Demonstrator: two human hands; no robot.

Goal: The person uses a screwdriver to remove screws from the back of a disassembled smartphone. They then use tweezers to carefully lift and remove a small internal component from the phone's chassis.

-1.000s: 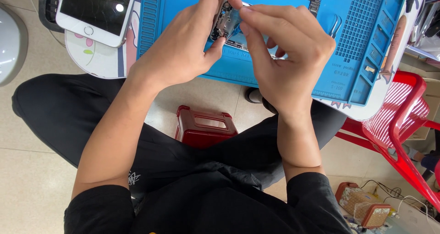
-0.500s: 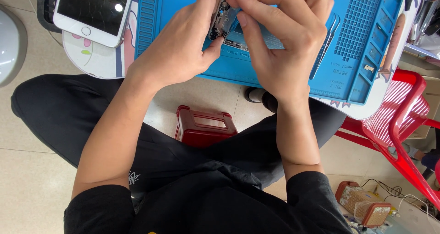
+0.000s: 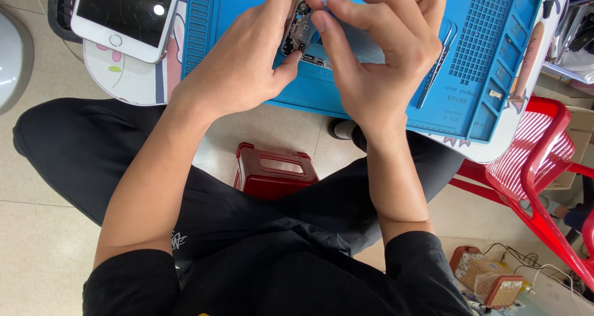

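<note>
My left hand (image 3: pixel 244 62) grips a small dark phone part (image 3: pixel 298 34) with exposed components, held between thumb and fingers above the blue work mat (image 3: pixel 235 6). My right hand (image 3: pixel 377 50) closes on the same part from the right, its thumb tip pressed on the part's edge; its fingers also cover a thin pale flat piece (image 3: pixel 362 47). Both hands hover over the mat's near edge. The fingers hide most of the part.
A white smartphone (image 3: pixel 127 12) lies at the top left on a round patterned table (image 3: pixel 124 84). Metal tweezers (image 3: pixel 436 71) rest on the mat to the right. A dark red stool (image 3: pixel 275 170) stands below between my knees; a red plastic chair (image 3: pixel 538 161) stands right.
Both hands with the part have drifted slightly up and right in view; the right thumb has shifted along the part's edge. The grip on it is unchanged.
</note>
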